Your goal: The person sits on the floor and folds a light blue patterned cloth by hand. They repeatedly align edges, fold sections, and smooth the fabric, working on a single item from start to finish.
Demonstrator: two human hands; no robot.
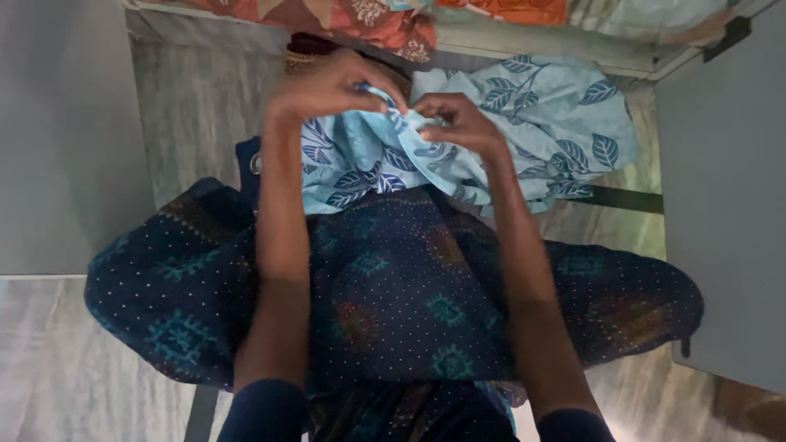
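Note:
A light blue cloth [532,123] printed with dark blue leaves lies bunched on the floor ahead of my knees. My left hand [332,86] pinches a raised fold of it near the top edge. My right hand [454,123] grips the same fold just to the right, fingers curled tight. Both forearms reach out over my lap, which is covered by a dark navy garment [393,295] with teal motifs and small dots.
Grey marbled floor [196,106] surrounds me. A grey panel [65,139] stands at the left and another grey panel [729,205] at the right. Orange and red patterned fabric [368,20] lies along the far edge. A brown woven item [304,59] peeks out behind my left hand.

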